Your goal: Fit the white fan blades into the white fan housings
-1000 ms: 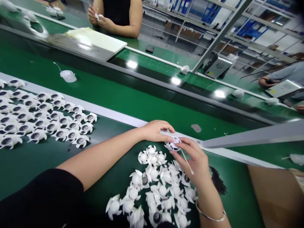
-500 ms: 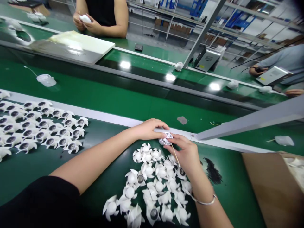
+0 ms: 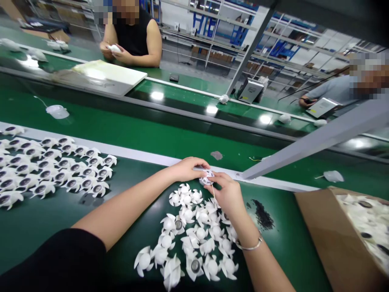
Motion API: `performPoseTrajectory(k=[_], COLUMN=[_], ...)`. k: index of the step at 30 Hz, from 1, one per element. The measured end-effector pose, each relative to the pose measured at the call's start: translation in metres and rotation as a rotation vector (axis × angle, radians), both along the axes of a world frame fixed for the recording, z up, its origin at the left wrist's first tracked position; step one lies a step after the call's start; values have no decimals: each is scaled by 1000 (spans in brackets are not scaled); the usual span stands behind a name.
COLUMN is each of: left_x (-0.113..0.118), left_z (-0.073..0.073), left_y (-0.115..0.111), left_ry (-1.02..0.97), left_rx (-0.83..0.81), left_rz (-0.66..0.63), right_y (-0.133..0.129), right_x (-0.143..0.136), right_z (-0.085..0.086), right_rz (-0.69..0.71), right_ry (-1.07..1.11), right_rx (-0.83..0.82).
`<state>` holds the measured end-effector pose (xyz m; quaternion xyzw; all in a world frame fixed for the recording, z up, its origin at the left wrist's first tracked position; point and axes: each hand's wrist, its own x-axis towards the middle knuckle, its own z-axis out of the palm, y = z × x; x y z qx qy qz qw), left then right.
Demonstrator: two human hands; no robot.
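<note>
A small round white fan housing (image 3: 207,177) with a thin pale wire is held between both hands near the bench's pale edge strip. My left hand (image 3: 192,168) closes on its left side, thumb on top. From the right, my right hand (image 3: 226,189) pinches it, and the wire hangs below those fingers. Just below the hands lies a loose pile of white fan blades (image 3: 200,233), a few showing dark round centres. More white blades (image 3: 59,166), dark centres up, stand in rows at the left.
A cardboard box (image 3: 322,227) of white blades stands at the right, beside small black pieces (image 3: 263,215). A slanted metal post (image 3: 304,146) rises right of the hands. Beyond the green belt (image 3: 136,136), two people work at another bench.
The view has tilted up and shifted slightly, showing more of the box and the people. Both hands keep hold of the white fan housing.
</note>
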<state>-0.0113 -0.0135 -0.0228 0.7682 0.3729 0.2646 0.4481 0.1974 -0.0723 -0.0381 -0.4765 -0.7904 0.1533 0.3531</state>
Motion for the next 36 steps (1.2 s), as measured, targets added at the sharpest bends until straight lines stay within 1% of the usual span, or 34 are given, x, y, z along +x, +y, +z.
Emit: performPoseTrajectory(k=[6, 11, 15, 17, 19, 21, 23, 25, 26, 27, 29, 32, 34, 36], left_x=[4, 3, 0, -5, -11, -15, -16, -13, -11, -9, -4, -1, -1, -2], left_z=[-3, -4, -2, 2, 7, 13, 19, 24, 26, 28, 31, 34, 34, 31], left_y=[-1, -2, -7, -9, -11, -13, -16, -21, -24, -26, -30, -31, -29, -25], left_ry=[15, 29, 64, 95, 135, 178, 259, 369, 417, 446, 440, 393, 351, 245], left_rx=[-34, -23, 6, 19, 26, 33, 77, 138, 160, 171, 155, 105, 89, 109], left_rz=[88, 112, 115, 93, 42, -39, -163, -280, -320, -348, -365, -343, -316, -307], right_y=[4, 6, 8, 12, 18, 23, 24, 15, 8, -2, -22, -47, -54, -56], right_x=[2, -2, 1, 5, 12, 24, 43, 67, 79, 90, 108, 118, 117, 115], right_z=[1, 3, 4, 7, 13, 20, 29, 35, 36, 36, 31, 18, 9, 3], right_rz=[15, 2, 56, 93, 95, 10, -130, -254, -293, -314, -327, -294, -267, -246], right_ry=[-14, -53, -54, -78, -105, -124, -138, -155, -164, -174, -194, -214, -229, -256], right_rx=[-14, -21, -10, -15, -19, -17, -17, -23, -30, -39, -74, -140, -180, -217])
